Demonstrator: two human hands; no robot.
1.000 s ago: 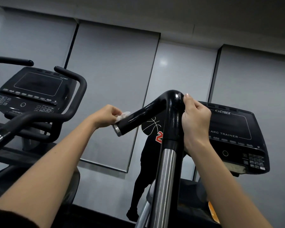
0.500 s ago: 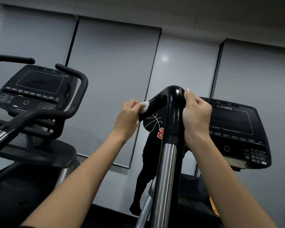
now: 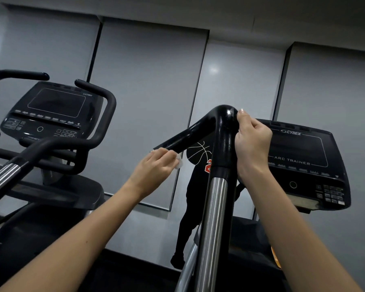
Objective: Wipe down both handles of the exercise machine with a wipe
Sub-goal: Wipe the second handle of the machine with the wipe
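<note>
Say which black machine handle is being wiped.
The glossy black handle on the chrome post: left hand holds the white wipe at its end, right hand grips its bend. No hand touches the matte handles at left.

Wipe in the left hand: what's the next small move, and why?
Probably slide the left hand with the white wipe up along the black handle toward its bend. The wipe sits at the handle's lower free end, the right hand grips the bend and steadies it, and the angled stretch between the two hands lies uncovered.
</note>
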